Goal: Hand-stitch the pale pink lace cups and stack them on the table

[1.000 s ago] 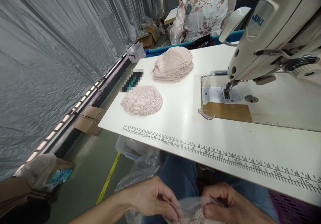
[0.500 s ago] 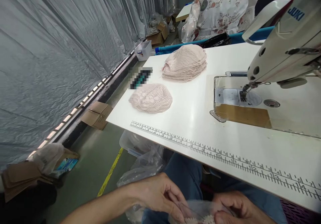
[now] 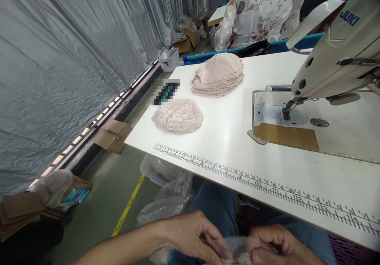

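Observation:
Low in the head view, over the lap, my left hand (image 3: 197, 237) pinches the edge of a piece of sheer pale fabric with lace (image 3: 237, 249). My right hand (image 3: 274, 245) has its fingers closed on the same fabric, just to the right. The piece's lower part is cut off by the frame. On the white table (image 3: 219, 138) lie a small flat lace piece (image 3: 179, 116) and, behind it, a taller stack of pinkish lace pieces (image 3: 219, 75).
A sewing machine (image 3: 332, 55) stands at the table's right, and a ruler scale (image 3: 255, 182) runs along the front edge. Plastic bags (image 3: 166, 201) hang below. A person in a floral top (image 3: 264, 12) is beyond. Cardboard boxes (image 3: 113, 136) sit on the floor.
My left hand has shifted slightly right and down, and the hands are a little closer together on the fabric. The lace pieces on the table have not moved.

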### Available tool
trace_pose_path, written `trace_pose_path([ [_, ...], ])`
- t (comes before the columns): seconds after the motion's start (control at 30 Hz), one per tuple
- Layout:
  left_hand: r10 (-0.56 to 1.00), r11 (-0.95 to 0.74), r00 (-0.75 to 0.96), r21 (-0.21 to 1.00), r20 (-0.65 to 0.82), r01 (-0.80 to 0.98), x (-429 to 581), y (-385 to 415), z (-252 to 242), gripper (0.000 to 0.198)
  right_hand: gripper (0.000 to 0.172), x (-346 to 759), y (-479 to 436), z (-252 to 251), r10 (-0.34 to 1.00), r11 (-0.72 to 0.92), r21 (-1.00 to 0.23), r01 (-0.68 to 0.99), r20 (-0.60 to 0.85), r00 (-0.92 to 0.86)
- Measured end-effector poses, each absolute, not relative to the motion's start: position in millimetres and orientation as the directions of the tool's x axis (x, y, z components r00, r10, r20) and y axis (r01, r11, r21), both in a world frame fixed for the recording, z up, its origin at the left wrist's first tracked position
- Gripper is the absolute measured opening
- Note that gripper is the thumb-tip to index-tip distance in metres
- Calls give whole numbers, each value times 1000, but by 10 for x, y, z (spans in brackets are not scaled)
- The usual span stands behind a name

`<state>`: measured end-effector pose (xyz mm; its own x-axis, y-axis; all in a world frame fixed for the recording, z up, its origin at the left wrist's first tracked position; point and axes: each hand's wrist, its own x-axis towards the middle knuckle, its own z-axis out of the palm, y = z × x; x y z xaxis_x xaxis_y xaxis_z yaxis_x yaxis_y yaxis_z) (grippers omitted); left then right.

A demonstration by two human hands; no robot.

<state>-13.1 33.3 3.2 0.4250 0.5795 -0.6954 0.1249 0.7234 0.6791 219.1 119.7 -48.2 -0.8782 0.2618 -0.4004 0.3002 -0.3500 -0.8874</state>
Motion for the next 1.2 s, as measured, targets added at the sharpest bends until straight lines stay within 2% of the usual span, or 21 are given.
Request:
trace_pose_path([
  [0.13, 609, 697, 426, 708, -669, 115, -145, 336, 48, 70, 56, 2231, 1192, -428, 264, -374, -875, 308, -418, -869],
  [0.27, 591, 696, 445, 704, -672, 140, -171, 355, 126, 71, 57, 2181, 1180, -316, 247, -367, -859, 357, -460, -853],
  [0.4, 588, 690, 421, 700, -691, 184, -107, 370, 142, 74, 54, 2132, 1166, -289, 252, -393, -874, 285, -401, -881],
  [0.63, 628, 672, 403, 725, -665, 150, -50, 386, 107, 63, 54, 2148, 1158, -306, 281, -373, -894, 249, -364, -888],
  [0.77, 636, 685, 398, 721, -661, 102, -86, 369, 93, 58, 53, 2126, 1148, -340, 258, -419, -879, 225, -353, -899],
  [0.93, 639, 693, 390, 716, -663, 83, -101, 340, 83, 56, 53, 2161, 1143, -346, 224, -448, -857, 254, -383, -896],
  [1.1, 631, 690, 380, 713, -676, 122, -115, 329, 118, 55, 52, 2157, 1107, -322, 257, -442, -841, 312, -452, -854],
  [1.2, 629, 700, 356, 703, -691, 127, -119, 320, 141, 53, 54, 2128, 1094, -312, 290, -404, -861, 307, -439, -850],
])
